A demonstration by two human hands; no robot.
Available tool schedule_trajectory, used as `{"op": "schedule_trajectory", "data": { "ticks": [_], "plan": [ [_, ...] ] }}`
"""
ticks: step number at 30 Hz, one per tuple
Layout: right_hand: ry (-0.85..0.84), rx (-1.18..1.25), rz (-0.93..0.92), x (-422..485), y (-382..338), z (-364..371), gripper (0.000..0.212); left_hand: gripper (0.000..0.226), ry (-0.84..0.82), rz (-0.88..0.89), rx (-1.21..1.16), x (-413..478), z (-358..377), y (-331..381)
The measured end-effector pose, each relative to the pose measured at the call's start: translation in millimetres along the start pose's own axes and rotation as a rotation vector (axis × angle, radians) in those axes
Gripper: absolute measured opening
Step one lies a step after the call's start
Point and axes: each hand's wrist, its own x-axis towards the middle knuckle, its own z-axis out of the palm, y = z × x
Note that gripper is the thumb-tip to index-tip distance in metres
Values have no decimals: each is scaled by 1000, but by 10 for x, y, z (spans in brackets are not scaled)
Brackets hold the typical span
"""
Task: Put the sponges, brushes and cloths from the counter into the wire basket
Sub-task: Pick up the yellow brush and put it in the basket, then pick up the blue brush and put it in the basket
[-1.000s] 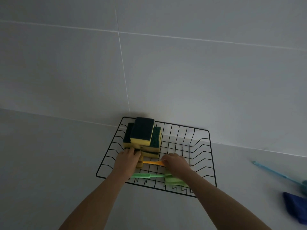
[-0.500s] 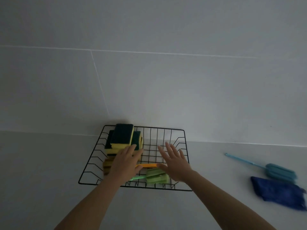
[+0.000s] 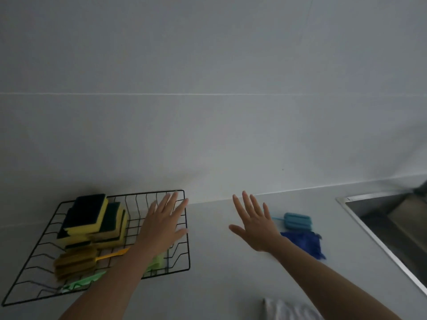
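The black wire basket [image 3: 184,229] sits at the left on the counter. In it lie stacked yellow-and-green sponges [image 3: 90,218], an orange-handled brush [image 3: 76,262] and a green brush [image 3: 157,260]. My left hand [image 3: 164,225] hovers over the basket's right side, fingers spread, holding nothing. My right hand [image 3: 254,222] is out over the bare counter, fingers spread and empty. Just right of it lie a light blue brush [image 3: 297,220] and a dark blue cloth [image 3: 305,243], partly hidden by my right forearm.
A steel sink [image 3: 379,218] is set in the counter at the right. A pale grey cloth [image 3: 288,310] shows at the bottom edge. A tiled wall rises right behind the counter.
Both hands have left the brushes in the basket and moved right, fingers spread. My view has swung right, bringing the sink and the pale cloth into sight.
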Motion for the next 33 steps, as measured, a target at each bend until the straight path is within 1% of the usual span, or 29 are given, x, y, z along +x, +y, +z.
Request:
{"op": "schedule_trajectory", "data": {
  "ticks": [6,7,10,11,14,16,17,18,20,22,23,25,27,29,31,33],
  "plan": [
    [-18,-19,114,-230,831,-106,103,73,-52,59,-1,491,249,696],
    [-24,-18,132,-251,961,-110,100,72,-56,69,13,567,309,797],
    [-58,-12,182,-268,1341,-54,74,71,-17,97,10,828,470,1074],
    [-70,-8,192,-258,1461,-20,73,71,-1,103,9,922,544,1138],
    [-96,8,191,-204,1790,118,74,68,-45,123,59,1168,697,1321],
    [-109,20,192,-146,1974,227,74,71,-94,154,79,1318,851,1376],
    [-118,30,193,-110,2067,290,75,72,-103,136,104,1399,958,1393],
    [-125,40,193,-80,2128,340,75,73,-86,136,125,1460,1038,1425],
    [-145,61,191,-24,2232,429,77,67,-142,146,96,1537,1105,1552],
    [-165,68,179,34,2332,509,79,60,-188,143,184,1667,1276,1649],
    [-173,71,171,63,2369,538,80,60,-178,153,185,1721,1338,1688],
    [-180,87,159,124,2425,597,83,62,-161,256,202,1791,1435,1771],
    [-189,111,155,179,2457,659,82,46,-88,326,259,1865,1616,1782],
    [-196,131,150,219,2471,724,79,37,-94,332,284,1898,1683,1822],
    [-189,148,153,240,2484,773,75,37,-61,351,275,1936,1741,1860],
    [-168,168,165,251,2496,791,69,29,-63,349,303,1967,1779,1859]
  ]
}}
